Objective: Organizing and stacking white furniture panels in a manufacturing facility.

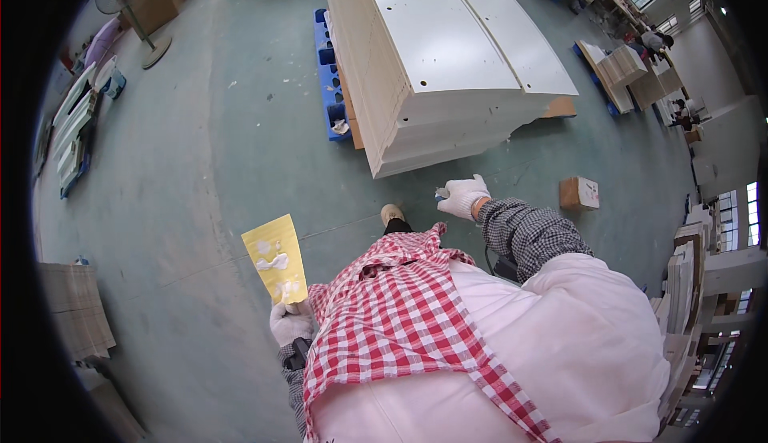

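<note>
Head view: white-gloved left hand (290,325) pinches yellow rectangular sheet (290,243), white paste (274,262) unspent; white-gloved right hand (462,197) clasps unclear small object (442,193); white panels (460,35), dark holes (423,83) open.

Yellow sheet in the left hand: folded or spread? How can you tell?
Spread: the yellow sheet shows a broad, four-cornered face with white smears, held by the left hand.

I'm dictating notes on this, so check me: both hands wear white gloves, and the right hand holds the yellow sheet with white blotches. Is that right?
Not quite: the head view shows the left hand, not the right hand, holding the yellow sheet with white blotches. Both hands do wear white gloves.
</note>
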`<control>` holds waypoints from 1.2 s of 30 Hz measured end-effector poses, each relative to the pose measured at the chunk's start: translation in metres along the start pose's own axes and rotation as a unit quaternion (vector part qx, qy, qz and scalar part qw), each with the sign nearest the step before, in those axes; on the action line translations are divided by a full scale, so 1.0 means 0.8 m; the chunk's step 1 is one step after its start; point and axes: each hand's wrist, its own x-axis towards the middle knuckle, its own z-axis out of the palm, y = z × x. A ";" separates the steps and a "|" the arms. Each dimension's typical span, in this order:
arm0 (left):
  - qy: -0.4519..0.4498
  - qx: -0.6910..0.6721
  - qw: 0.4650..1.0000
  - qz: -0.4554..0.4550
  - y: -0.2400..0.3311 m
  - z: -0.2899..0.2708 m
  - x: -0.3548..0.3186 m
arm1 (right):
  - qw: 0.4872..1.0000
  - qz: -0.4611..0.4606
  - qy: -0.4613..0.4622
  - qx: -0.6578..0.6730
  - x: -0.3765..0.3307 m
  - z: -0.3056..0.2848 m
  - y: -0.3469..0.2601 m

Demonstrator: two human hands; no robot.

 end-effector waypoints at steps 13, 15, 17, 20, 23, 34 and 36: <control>0.011 -0.047 0.999 0.019 0.047 -0.073 0.021 | 0.994 -0.105 0.012 0.005 0.033 -0.020 -0.104; 0.035 -0.047 0.998 0.028 0.057 -0.084 0.027 | 0.992 -0.125 0.025 0.009 0.046 -0.030 -0.134; 0.034 -0.035 0.998 0.032 0.070 -0.099 0.038 | 0.987 -0.160 0.018 -0.005 0.063 -0.040 -0.164; 0.056 -0.051 0.996 0.037 0.091 -0.091 0.052 | 0.981 -0.190 0.029 0.009 0.092 -0.052 -0.208; 0.054 -0.059 0.996 0.033 0.126 -0.061 0.074 | 0.977 -0.211 0.027 0.013 0.127 -0.073 -0.249; 0.047 0.052 0.991 0.110 0.282 0.056 0.233 | 0.979 -0.199 0.010 0.047 0.256 -0.194 -0.367; 0.099 -0.023 0.991 0.086 0.299 0.147 0.230 | 0.979 -0.193 0.003 0.061 0.271 -0.213 -0.379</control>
